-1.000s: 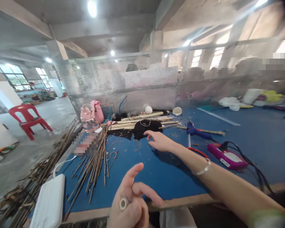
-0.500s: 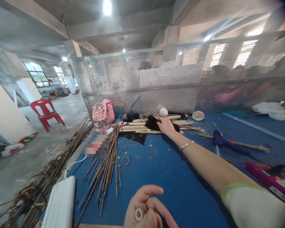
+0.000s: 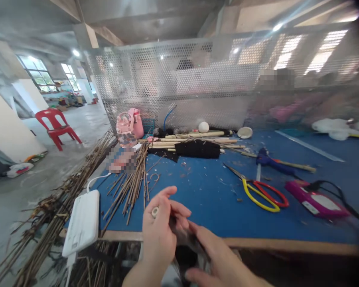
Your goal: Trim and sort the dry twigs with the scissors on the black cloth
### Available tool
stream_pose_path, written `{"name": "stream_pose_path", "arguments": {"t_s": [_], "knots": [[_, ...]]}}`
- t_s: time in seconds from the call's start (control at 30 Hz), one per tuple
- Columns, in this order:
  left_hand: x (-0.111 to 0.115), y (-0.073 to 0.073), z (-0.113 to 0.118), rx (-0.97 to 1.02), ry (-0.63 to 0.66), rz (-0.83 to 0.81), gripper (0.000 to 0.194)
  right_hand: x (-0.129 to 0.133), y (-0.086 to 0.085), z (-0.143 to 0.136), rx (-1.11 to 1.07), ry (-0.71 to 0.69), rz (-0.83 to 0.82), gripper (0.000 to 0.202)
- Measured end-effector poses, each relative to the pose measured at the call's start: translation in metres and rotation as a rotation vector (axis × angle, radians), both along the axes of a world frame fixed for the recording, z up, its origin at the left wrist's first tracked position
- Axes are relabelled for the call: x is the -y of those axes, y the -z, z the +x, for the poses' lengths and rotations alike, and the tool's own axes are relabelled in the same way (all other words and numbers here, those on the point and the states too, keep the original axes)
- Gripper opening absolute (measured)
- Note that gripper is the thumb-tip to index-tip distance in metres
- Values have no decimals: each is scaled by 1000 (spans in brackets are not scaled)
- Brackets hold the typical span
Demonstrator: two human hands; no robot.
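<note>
Near the table's front edge, my left hand [image 3: 160, 227] is closed around a small pale ring-ended piece [image 3: 154, 212], whose round end shows by the thumb. My right hand [image 3: 211, 251] is beside it at lower centre, fingers curled on a dark, blurred piece of material [image 3: 187, 243] that stretches between both hands. A black cloth bundle [image 3: 197, 149] lies across pale sticks [image 3: 167, 144] at the back. Scissors with red and yellow handles [image 3: 261, 195] lie to the right of my hands.
Thin brown twigs [image 3: 134, 179] and a white power bank [image 3: 82, 223] are at left. A blue glue gun [image 3: 272, 162], magenta device [image 3: 317, 201] and ruler [image 3: 311, 146] lie right. Pink bottles [image 3: 127, 129] stand before the mesh partition [image 3: 173, 79].
My right hand has come back from the black cloth at the rear to my left hand, with dark material now between them. The scissors have come into sight, and the view has tilted down.
</note>
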State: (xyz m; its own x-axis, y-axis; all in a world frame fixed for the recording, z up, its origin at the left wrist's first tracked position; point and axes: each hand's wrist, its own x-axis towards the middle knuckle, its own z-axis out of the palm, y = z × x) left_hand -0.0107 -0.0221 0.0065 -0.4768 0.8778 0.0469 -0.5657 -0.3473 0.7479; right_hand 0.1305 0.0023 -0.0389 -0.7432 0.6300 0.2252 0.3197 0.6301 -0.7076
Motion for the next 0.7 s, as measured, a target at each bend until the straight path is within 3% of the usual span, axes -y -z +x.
{"name": "stream_pose_path", "arguments": {"t_s": [0.07,0.1,0.2,0.27,0.33,0.57,0.7], "knots": [[7,0,7,-23,-5,53,27,19,25,3,-69,143,14,44],[12,0,10,-50,51,79,26,24,33,2,-110,215,21,37],[25,-2,16,-196,378,165,33,31,41,1,-234,281,37,31],[32,-5,15,-314,596,211,32,34,37,5,-291,210,32,34],[35,-7,13,-382,723,225,26,36,32,11,-303,124,-20,40],[31,-7,9,-358,848,209,23,37,11,29,-255,-61,-544,55],[28,-6,9,-363,933,175,25,31,3,29,-202,-234,-823,62]]}}
